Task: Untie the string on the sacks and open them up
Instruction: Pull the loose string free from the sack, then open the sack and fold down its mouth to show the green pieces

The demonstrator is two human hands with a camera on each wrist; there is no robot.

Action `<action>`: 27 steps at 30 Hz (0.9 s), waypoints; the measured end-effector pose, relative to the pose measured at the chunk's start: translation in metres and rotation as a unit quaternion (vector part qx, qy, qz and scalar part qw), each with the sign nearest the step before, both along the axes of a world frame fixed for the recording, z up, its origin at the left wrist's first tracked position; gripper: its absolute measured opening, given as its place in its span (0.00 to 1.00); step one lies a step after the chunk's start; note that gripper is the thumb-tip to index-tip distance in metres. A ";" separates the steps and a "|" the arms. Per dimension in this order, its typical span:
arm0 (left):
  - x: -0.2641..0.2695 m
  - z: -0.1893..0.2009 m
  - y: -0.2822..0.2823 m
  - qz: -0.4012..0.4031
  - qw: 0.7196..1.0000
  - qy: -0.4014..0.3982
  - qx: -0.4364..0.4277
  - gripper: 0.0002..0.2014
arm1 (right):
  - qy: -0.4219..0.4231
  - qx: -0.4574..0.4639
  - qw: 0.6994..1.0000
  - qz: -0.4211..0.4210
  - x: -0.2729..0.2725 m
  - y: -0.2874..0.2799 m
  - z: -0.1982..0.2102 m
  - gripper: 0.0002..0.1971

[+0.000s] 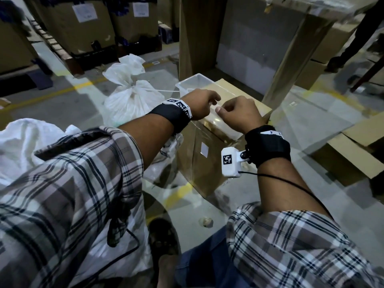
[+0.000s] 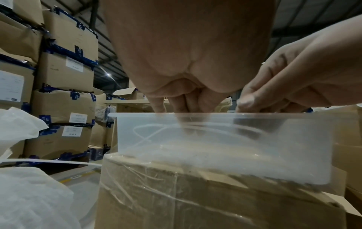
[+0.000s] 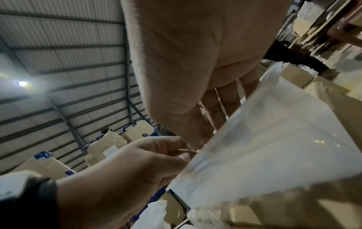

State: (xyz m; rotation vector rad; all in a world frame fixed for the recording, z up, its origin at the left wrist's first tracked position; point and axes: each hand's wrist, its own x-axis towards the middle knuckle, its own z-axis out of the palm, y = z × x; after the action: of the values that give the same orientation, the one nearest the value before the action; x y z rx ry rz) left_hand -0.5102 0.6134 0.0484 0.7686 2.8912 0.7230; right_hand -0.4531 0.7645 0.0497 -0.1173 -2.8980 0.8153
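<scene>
A tied white sack (image 1: 133, 96) sits on the floor left of a taped cardboard box (image 1: 205, 154). A translucent plastic bin (image 1: 195, 80) stands on that box. Both hands are over the bin's near rim. My left hand (image 1: 213, 100) has its fingers curled down into the bin, and in the right wrist view it pinches a thin strand of string (image 3: 187, 151). My right hand (image 1: 220, 110) is beside it with its thumb pressed to its fingers, as if pinching the same strand. Loose string (image 2: 149, 133) lies coiled inside the bin. A white strap (image 1: 168, 91) runs from the sack toward the bin.
Another white sack (image 1: 25, 142) lies at my left elbow. Stacked cartons (image 1: 83, 28) line the back left. A tall cardboard panel (image 1: 291, 59) stands behind the bin. Flat cartons (image 1: 349, 154) lie on the right. Someone's legs (image 1: 353, 38) are at the far right.
</scene>
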 end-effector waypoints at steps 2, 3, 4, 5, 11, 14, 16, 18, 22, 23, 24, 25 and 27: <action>-0.003 -0.002 -0.003 0.016 0.999 0.019 0.020 0.19 | -0.009 -0.001 0.999 0.031 0.000 -0.002 -0.002 0.16; -0.005 -0.003 -0.005 0.033 0.998 0.038 0.026 0.17 | -0.015 0.013 0.999 0.035 -0.001 -0.002 -0.004 0.16; -0.006 -0.005 -0.007 0.053 0.996 0.064 0.027 0.15 | -0.021 0.031 0.999 0.033 -0.003 -0.002 -0.006 0.15; -0.008 -0.007 -0.010 0.071 0.993 0.092 0.024 0.13 | -0.028 0.050 0.998 0.028 -0.004 -0.001 -0.007 0.15; -0.013 -0.014 -0.017 0.042 0.987 0.116 -0.103 0.22 | -0.095 0.104 0.990 0.002 -0.003 -0.008 -0.010 0.24; -0.013 -0.015 -0.018 0.027 0.984 0.106 -0.137 0.23 | -0.123 0.130 0.984 -0.005 -0.002 -0.013 -0.009 0.27; -0.013 -0.017 -0.021 0.041 0.989 0.099 -0.104 0.21 | -0.119 0.133 0.984 -0.009 -0.002 -0.014 -0.008 0.28; -0.011 -0.017 -0.025 0.060 0.990 0.114 -0.051 0.16 | -0.104 0.130 0.986 -0.014 -0.002 -0.014 -0.007 0.27; -0.007 -0.012 -0.040 0.100 0.986 0.134 -0.010 0.13 | -0.034 0.105 0.994 -0.018 0.000 -0.020 0.000 0.25; -0.005 -0.008 -0.046 0.106 0.985 0.137 -0.006 0.12 | -0.002 0.105 0.994 -0.018 0.001 -0.024 0.005 0.24; -0.003 -0.004 -0.053 0.111 0.984 0.141 -0.003 0.12 | 0.030 0.106 0.994 -0.014 0.002 -0.028 0.009 0.23; 0.000 0.002 -0.060 0.116 0.983 0.142 0.000 0.12 | 0.059 0.107 0.992 -0.006 0.003 -0.034 0.014 0.22; 0.008 0.014 -0.079 0.124 0.982 0.142 0.006 0.12 | 0.101 0.107 0.989 0.018 0.006 -0.050 0.021 0.19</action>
State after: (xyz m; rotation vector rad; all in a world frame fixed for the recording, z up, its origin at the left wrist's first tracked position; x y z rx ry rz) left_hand -0.5025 0.5347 0.0620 0.5568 3.2883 0.7032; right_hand -0.4467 0.7144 0.0709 0.0384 -2.7777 0.4839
